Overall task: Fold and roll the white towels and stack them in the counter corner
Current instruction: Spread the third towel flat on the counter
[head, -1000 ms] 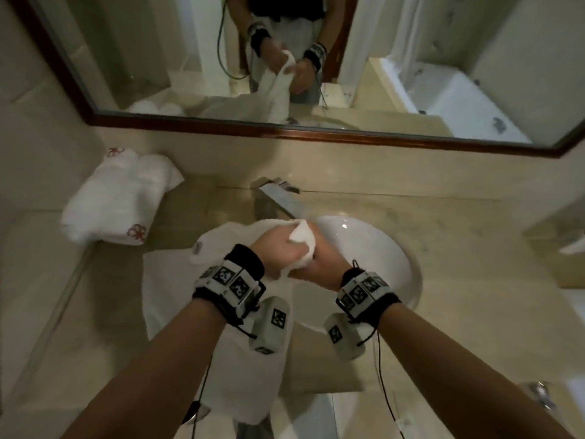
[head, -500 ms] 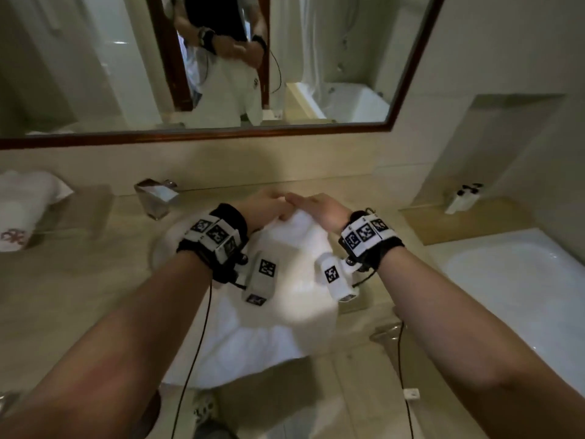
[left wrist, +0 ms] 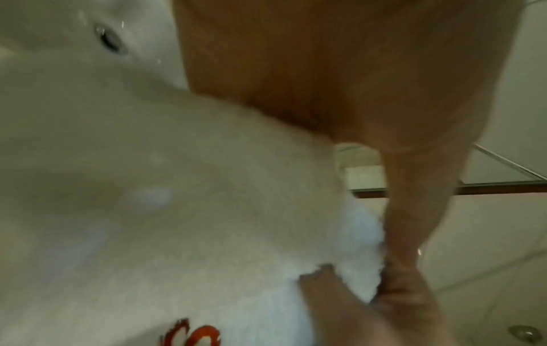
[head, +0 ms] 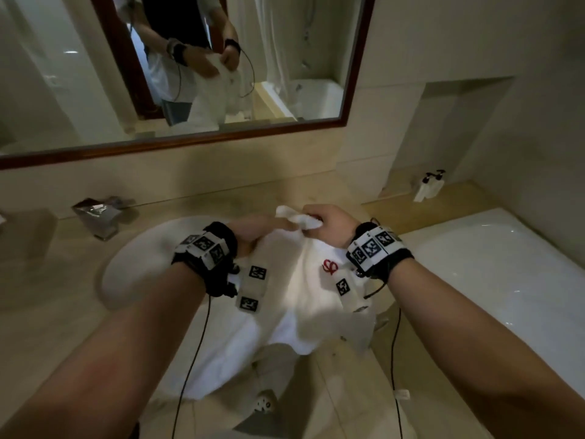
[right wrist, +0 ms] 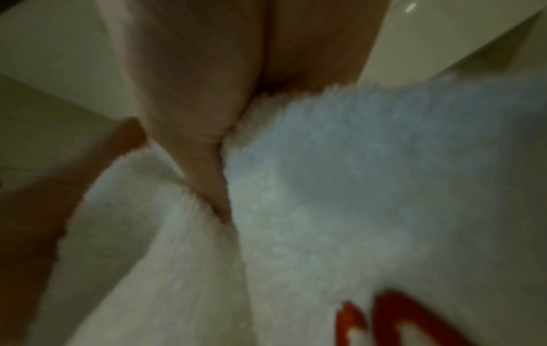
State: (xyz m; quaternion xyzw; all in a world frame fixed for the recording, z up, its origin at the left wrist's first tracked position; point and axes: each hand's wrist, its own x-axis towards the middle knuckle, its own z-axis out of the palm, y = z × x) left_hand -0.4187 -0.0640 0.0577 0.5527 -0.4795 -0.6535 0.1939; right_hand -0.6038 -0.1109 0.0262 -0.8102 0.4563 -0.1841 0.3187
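Head view. I see the white towel held up over the front edge of the counter, its lower part hanging past that edge toward the floor and its upper part covering the right portion of the sink basin. A red emblem shows on the cloth just beside my right wrist. The left hand and right hand sit close together at the towel's top edge; the right hand pinches a bunched corner that sticks up above its knuckles, and the left grips the cloth beside it. The faucet stands to the left, apart from the cloth. Bare counter lies left of the basin; the bathtub borders the right side, with a dispenser bottle on the ledge behind it. The mirror spans the wall above.

Left wrist view. The towel fills the lower left, the basin drain above it. A finger of the left hand runs down along the fluffy cloth edge and meets the other hand's fingertips there.

Right wrist view. Blurred. The right hand presses a digit into a fold of the towel, cloth gathered on both sides of it.
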